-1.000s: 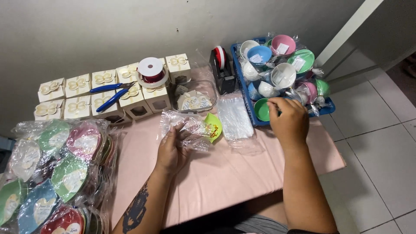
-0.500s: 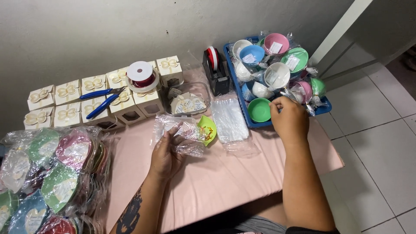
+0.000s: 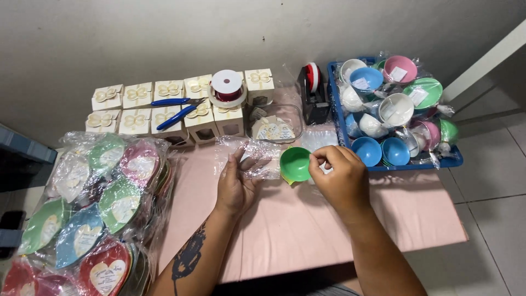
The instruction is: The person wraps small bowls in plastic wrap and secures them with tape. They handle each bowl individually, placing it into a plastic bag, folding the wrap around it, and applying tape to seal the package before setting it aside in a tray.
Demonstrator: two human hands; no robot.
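Head view: the right hand (image 3: 337,178) has come back from the blue tray (image 3: 335,104) and now pinches the green bowl (image 3: 295,163). Left of the bowl, the left hand (image 3: 235,183) grips the clear bag (image 3: 249,156), so bagging seems underway.

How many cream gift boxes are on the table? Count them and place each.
10 cream gift boxes: five in the back row along the wall, five in the front row, blue pliers lying across them. Another may be hidden beneath the ribbon spool.

A green bowl (image 3: 295,163) sits on the pink tabletop (image 3: 307,230) by a blue basket (image 3: 335,104) and cream boxes (image 3: 164,107).
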